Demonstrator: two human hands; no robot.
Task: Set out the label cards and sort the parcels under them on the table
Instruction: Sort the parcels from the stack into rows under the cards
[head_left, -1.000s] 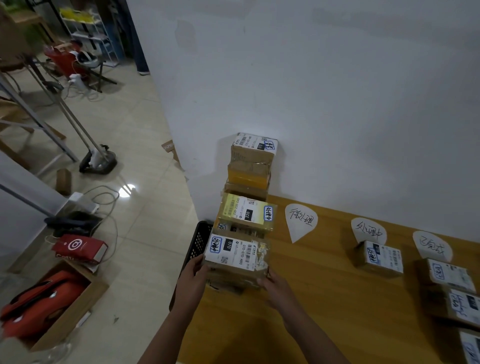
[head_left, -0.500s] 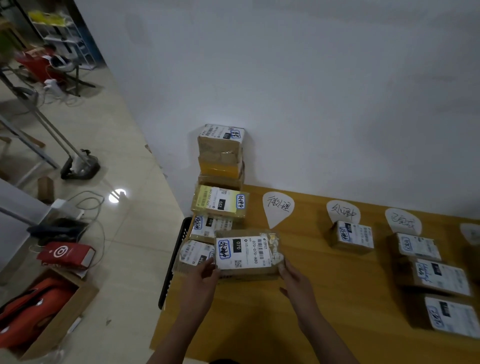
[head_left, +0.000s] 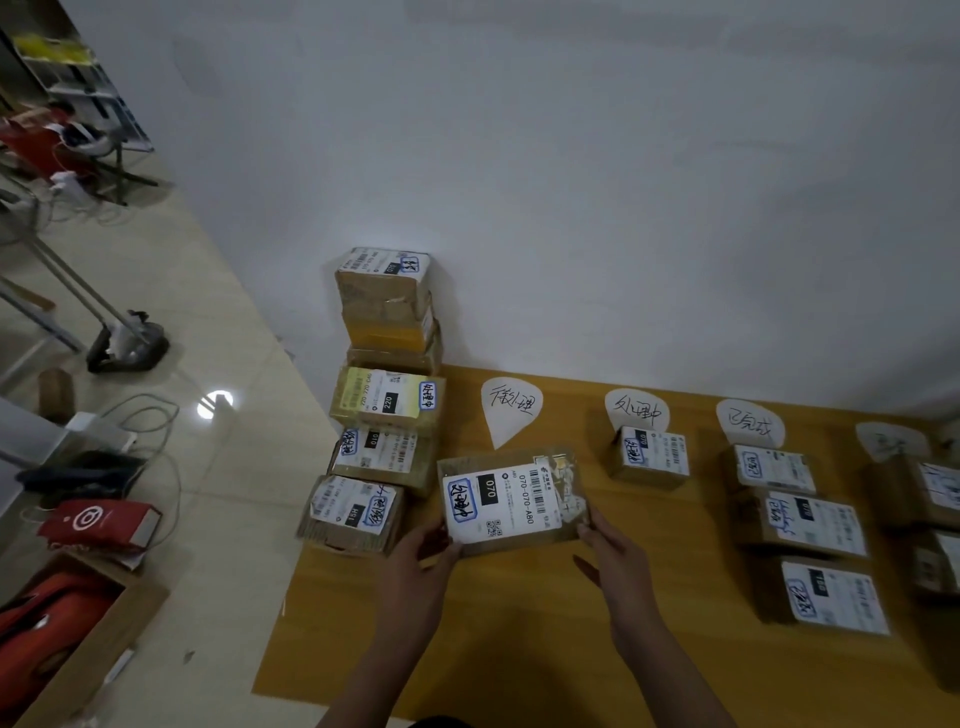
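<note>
I hold a brown parcel (head_left: 511, 499) with a white "070" shipping label between both hands, just over the wooden table (head_left: 519, 623). My left hand (head_left: 421, 566) grips its near left corner; my right hand (head_left: 615, 561) grips its near right corner. It sits just below the first white label card (head_left: 511, 410). Further right lie a second card (head_left: 636, 410), a third card (head_left: 748, 421) and a fourth, blurred card (head_left: 891, 439). One parcel (head_left: 649, 457) lies under the second card, three parcels (head_left: 810, 525) under the third.
A pile of unsorted parcels (head_left: 384, 400) rises at the table's left end against the white wall. More parcels (head_left: 930, 488) lie at the far right. On the floor at left are cables, a red bag (head_left: 98, 522) and a cardboard box (head_left: 67, 639).
The parcel has come off the top of the left pile and moved right, to below the first card. Both hands moved with it, and my view swung right.
</note>
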